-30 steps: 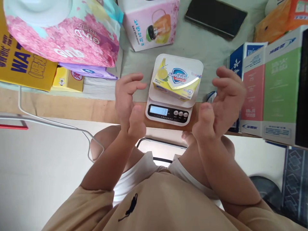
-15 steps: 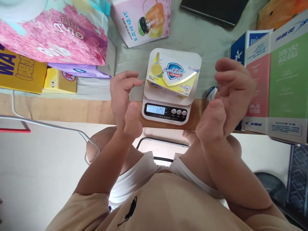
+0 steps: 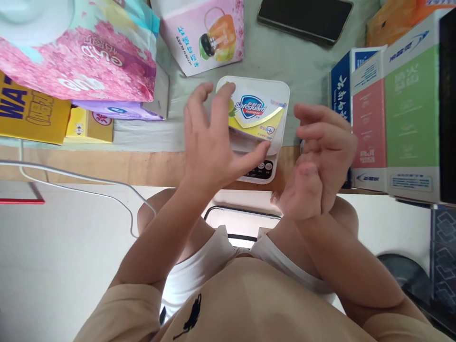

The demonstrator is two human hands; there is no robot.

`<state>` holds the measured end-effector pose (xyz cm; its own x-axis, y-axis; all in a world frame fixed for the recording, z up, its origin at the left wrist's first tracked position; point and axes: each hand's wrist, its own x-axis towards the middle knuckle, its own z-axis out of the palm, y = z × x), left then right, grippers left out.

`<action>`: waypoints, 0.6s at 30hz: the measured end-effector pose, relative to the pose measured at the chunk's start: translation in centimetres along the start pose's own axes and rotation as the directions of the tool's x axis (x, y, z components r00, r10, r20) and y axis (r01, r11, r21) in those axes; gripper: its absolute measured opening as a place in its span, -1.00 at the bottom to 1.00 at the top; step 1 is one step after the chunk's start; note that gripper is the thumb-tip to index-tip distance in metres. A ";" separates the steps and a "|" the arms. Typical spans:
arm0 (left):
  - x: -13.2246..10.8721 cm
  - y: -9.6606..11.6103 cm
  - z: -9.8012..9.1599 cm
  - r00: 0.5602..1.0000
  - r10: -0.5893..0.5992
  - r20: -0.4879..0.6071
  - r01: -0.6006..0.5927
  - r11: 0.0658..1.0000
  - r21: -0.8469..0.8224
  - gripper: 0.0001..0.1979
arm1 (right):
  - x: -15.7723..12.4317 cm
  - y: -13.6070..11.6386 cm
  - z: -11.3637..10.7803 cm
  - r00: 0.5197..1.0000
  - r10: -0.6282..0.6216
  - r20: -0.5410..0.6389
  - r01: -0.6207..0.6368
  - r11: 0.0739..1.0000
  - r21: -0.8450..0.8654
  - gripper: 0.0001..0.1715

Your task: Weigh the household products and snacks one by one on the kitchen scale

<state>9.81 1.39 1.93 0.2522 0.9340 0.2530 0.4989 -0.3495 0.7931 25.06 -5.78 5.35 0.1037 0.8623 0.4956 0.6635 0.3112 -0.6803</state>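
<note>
A yellow and white Safeguard soap box (image 3: 254, 114) lies on the platform of a white kitchen scale (image 3: 280, 90) at the table's front edge. My left hand (image 3: 215, 135) is over the left side of the box, fingers spread and thumb reaching along its near edge. Whether the fingertips touch the box I cannot tell. That hand hides the scale's display and some of its buttons. To the right of the scale, my right hand (image 3: 318, 156) hovers with loosely curled fingers and nothing in it.
On the left stand a pink pouch (image 3: 114, 57), a purple pack (image 3: 117, 109) and yellow boxes (image 3: 32, 111). A pink and white box (image 3: 210, 38) and a black phone (image 3: 304, 19) lie behind. Tall boxes (image 3: 409, 109) line the right. A white cable (image 3: 89, 175) hangs over the left edge.
My left hand has moved right from beside the scale to over the soap box, its fingers spreading. My right hand has shifted slightly left. The view has turned a little.
</note>
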 end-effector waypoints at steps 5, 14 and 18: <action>-0.5 1.9 2.0 0.985 -0.175 -0.013 0.175 0.984 0.019 0.15 | -0.5 -0.3 -1.0 0.997 -0.031 -0.076 0.025 0.996 -0.085 -0.68; -0.4 2.8 2.6 0.972 0.208 -0.113 -0.219 0.970 -0.101 -0.22 | -2.8 -2.2 -6.2 0.977 -0.141 -0.158 0.149 0.988 0.037 -0.77; -0.5 4.8 4.2 0.949 0.315 -0.028 -0.312 0.915 -0.258 -0.28 | -4.0 -3.0 -8.4 0.977 -0.153 -0.147 0.154 0.988 -0.003 -0.78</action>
<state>15.61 -1.10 3.28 0.3730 0.7780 0.5056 0.1637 -0.5915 0.7895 28.83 -13.51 9.95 0.1089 0.7363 0.6678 0.6736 0.4394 -0.5943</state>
